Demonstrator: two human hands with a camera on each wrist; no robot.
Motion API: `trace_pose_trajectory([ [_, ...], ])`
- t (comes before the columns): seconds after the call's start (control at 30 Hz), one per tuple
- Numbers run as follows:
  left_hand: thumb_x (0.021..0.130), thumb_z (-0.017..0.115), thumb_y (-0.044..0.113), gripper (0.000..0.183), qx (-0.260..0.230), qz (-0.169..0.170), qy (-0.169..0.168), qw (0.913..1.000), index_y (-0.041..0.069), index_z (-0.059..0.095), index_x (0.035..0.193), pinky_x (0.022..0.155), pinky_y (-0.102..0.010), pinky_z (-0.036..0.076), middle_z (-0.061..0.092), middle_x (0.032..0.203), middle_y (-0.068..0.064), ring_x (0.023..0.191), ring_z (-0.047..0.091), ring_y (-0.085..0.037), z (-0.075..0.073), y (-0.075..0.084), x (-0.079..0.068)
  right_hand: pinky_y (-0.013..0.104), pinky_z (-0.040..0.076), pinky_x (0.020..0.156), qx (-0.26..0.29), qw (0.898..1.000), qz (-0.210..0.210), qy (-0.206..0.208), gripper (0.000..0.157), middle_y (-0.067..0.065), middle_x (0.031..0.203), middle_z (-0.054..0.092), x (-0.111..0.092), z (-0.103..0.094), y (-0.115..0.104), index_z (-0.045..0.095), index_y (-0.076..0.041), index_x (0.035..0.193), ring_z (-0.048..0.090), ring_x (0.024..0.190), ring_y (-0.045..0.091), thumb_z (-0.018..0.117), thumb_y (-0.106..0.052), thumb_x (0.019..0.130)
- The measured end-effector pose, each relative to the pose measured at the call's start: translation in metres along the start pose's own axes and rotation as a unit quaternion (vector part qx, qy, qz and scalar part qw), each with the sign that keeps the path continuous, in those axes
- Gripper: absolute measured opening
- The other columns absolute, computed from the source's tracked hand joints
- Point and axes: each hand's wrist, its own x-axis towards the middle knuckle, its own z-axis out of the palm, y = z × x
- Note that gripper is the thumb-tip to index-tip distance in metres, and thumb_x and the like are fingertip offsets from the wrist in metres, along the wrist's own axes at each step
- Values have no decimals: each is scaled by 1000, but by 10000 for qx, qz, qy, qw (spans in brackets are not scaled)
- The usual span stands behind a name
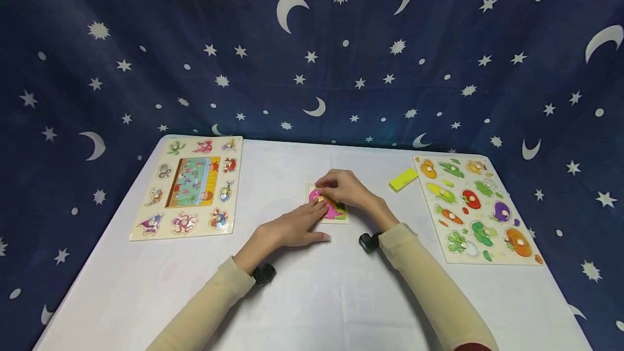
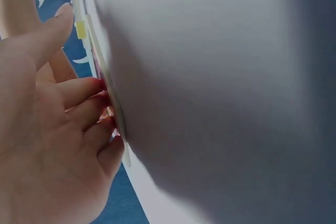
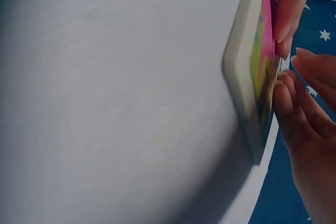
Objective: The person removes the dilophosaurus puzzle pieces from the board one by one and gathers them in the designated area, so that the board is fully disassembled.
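Note:
A small puzzle board (image 1: pixel 336 219) with a pink figure and a pale rim lies mid-table under both hands. The left hand (image 1: pixel 297 225) presses its fingertips onto the picture from the near left, thumb held apart. In the left wrist view, those fingers (image 2: pixel 86 106) meet the board's face (image 2: pixel 107 77). From the right, the right hand (image 1: pixel 345 187) arches over the far part of the board. Its fingers (image 3: pixel 294 103) touch the board's surface in the right wrist view, while the thumb stands apart from them. The hands cover much of the picture.
A sea-animal peg board (image 1: pixel 141 229) lies on the left of the white table (image 1: pixel 312 307). On the right is a vegetable peg board (image 1: pixel 468 232), with a yellow block (image 1: pixel 403 180) between it and the right hand. A starry dark-blue curtain (image 1: pixel 263 91) hangs behind.

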Motion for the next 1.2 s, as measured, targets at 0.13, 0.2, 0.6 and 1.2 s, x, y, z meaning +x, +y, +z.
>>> trace_pose_trajectory([
  [0.13,101,61,50,84,-9,19,-83,10000,8,23,164,129,-44,18,15,173,-6,161,10,-23,0,1,-1,32,51,85,-153,9998,-122,-93,23,3,102,73,6,3,-2,79,-8,117,61,90,16,72,-12,96],
  [0.2,101,63,48,86,20,21,-138,9999,8,21,164,130,-44,16,14,173,-5,161,9,-23,0,1,-1,31,51,84,-216,9996,-172,-97,23,3,101,72,7,3,-2,79,-7,116,61,89,14,72,-12,95],
  [0.6,97,71,41,91,-12,136,-176,9998,6,20,164,130,-46,15,12,174,-7,161,7,-26,0,-1,-1,30,49,82,-131,9997,122,-189,24,5,101,70,11,2,-8,78,-6,114,58,86,17,77,-12,91],
  [1.2,97,69,44,92,144,123,-196,9996,6,19,164,130,-44,15,11,174,-6,161,7,-25,3,-4,2,30,51,81,487,9970,578,-185,16,7,96,70,15,4,-10,70,-7,108,61,86,18,73,-11,93],
])
